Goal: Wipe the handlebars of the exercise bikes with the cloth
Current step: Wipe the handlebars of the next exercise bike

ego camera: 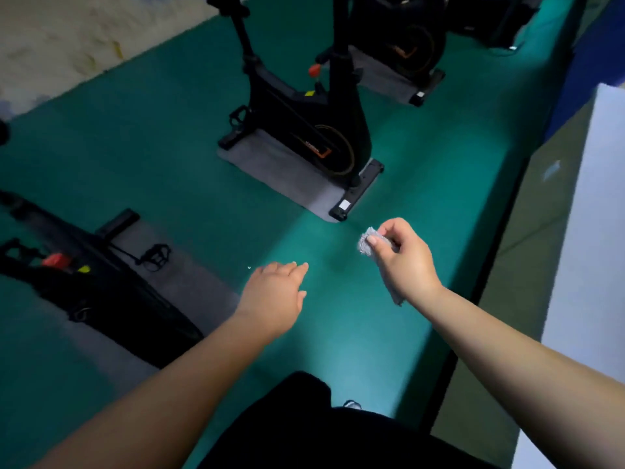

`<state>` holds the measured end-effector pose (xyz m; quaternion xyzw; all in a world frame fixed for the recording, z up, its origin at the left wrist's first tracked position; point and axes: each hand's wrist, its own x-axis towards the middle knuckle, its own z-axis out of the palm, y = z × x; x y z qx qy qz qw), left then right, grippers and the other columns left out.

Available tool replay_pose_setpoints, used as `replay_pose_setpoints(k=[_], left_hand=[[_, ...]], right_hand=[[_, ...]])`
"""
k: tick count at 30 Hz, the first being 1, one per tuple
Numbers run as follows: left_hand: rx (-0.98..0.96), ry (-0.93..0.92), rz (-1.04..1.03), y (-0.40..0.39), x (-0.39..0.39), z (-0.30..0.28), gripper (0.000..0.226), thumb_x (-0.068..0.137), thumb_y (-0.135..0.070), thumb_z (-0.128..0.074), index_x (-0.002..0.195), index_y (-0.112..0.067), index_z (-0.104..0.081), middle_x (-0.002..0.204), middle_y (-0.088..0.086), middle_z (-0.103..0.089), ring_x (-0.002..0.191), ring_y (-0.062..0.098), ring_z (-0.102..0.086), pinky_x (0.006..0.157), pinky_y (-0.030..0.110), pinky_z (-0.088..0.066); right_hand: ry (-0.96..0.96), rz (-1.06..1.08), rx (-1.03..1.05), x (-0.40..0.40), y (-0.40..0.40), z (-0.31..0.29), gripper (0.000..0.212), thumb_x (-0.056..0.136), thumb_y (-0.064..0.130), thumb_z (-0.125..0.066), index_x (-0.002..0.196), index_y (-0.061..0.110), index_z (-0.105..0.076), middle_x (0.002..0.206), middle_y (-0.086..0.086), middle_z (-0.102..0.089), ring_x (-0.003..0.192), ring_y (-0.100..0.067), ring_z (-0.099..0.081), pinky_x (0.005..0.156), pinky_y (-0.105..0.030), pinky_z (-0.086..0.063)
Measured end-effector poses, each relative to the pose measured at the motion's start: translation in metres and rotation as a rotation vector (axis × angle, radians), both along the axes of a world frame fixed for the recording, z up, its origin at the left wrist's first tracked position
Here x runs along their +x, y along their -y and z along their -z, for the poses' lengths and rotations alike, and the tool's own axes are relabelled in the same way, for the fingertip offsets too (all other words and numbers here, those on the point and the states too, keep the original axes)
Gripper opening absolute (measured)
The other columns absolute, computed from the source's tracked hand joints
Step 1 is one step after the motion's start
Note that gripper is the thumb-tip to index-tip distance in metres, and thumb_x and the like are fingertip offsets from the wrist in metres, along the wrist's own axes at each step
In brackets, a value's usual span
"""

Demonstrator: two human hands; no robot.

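My right hand (404,262) grips a small grey cloth (367,244); part of it sticks out past the thumb and a tail hangs below the palm. My left hand (275,292) reaches forward over the green floor with relaxed fingers and holds nothing. A black exercise bike (304,130) stands ahead on a grey mat, its handlebars cut off by the top edge. Another black bike (84,279) lies at the left, close to my left forearm. A third bike (406,45) stands farther back. No handlebar is in view.
Green floor (389,333) runs between the bikes and a dark step edge (500,231) at the right. Beyond it are a white block (592,231) and a blue wall (592,62). My dark clothing fills the bottom centre.
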<state>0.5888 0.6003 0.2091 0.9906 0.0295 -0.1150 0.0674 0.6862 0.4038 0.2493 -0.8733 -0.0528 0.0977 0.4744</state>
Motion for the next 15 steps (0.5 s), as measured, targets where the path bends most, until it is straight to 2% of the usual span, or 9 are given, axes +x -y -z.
replay_pose_setpoints(k=[3, 5, 6, 8, 10, 15], left_hand=[[0.013, -0.019, -0.104, -0.022, 0.01, 0.002, 0.056, 0.097, -0.038, -0.042, 0.148, -0.024, -0.027, 0.149, -0.002, -0.039, 0.133, 0.021, -0.037, 0.109, 0.036, -0.028], [0.021, -0.013, -0.164, -0.041, 0.022, 0.004, 0.057, 0.097, -0.038, -0.041, 0.149, -0.024, -0.024, 0.15, -0.002, -0.038, 0.134, 0.021, -0.036, 0.109, 0.036, -0.027], [0.014, -0.011, -0.196, -0.052, 0.029, 0.005, 0.057, 0.097, -0.037, -0.041, 0.15, -0.023, -0.024, 0.15, -0.002, -0.038, 0.134, 0.022, -0.036, 0.109, 0.036, -0.027], [0.004, -0.008, -0.251, -0.074, 0.048, 0.008, 0.058, 0.097, -0.036, -0.041, 0.15, -0.024, -0.023, 0.153, -0.001, -0.034, 0.136, 0.022, -0.033, 0.111, 0.035, -0.026], [0.009, 0.002, -0.297, -0.096, 0.067, 0.01, 0.058, 0.097, -0.036, -0.041, 0.15, -0.024, -0.022, 0.155, -0.001, -0.03, 0.139, 0.022, -0.03, 0.113, 0.036, -0.024], [0.027, 0.0, -0.392, -0.145, 0.114, 0.008, 0.06, 0.097, -0.038, -0.041, 0.151, -0.025, -0.02, 0.157, -0.001, -0.024, 0.143, 0.023, -0.023, 0.116, 0.04, -0.016]], right_hand=[[-0.015, -0.114, 0.003, 0.037, -0.037, 0.008, 0.016, 0.091, 0.031, -0.059, 0.082, 0.025, -0.047, 0.07, -0.014, -0.058, 0.036, -0.021, -0.04, 0.032, -0.023, -0.033], [0.017, -0.191, -0.009, 0.063, -0.065, 0.011, 0.014, 0.09, 0.03, -0.061, 0.084, 0.025, -0.049, 0.073, -0.006, -0.059, 0.045, -0.013, -0.044, 0.041, -0.019, -0.038], [0.037, -0.222, -0.012, 0.076, -0.079, 0.011, 0.013, 0.089, 0.029, -0.062, 0.085, 0.024, -0.051, 0.074, 0.0, -0.058, 0.053, -0.008, -0.047, 0.046, -0.012, -0.037], [0.065, -0.263, -0.024, 0.102, -0.108, 0.011, 0.014, 0.088, 0.028, -0.063, 0.083, 0.023, -0.051, 0.073, 0.007, -0.056, 0.063, -0.001, -0.049, 0.054, -0.008, -0.036], [0.086, -0.307, -0.035, 0.129, -0.136, 0.011, 0.016, 0.088, 0.028, -0.064, 0.081, 0.023, -0.051, 0.073, 0.008, -0.057, 0.064, -0.002, -0.049, 0.055, -0.008, -0.036], [0.116, -0.427, -0.016, 0.188, -0.198, 0.005, 0.015, 0.089, 0.03, -0.063, 0.083, 0.021, -0.052, 0.073, 0.002, -0.057, 0.057, -0.009, -0.047, 0.047, -0.016, -0.035]])
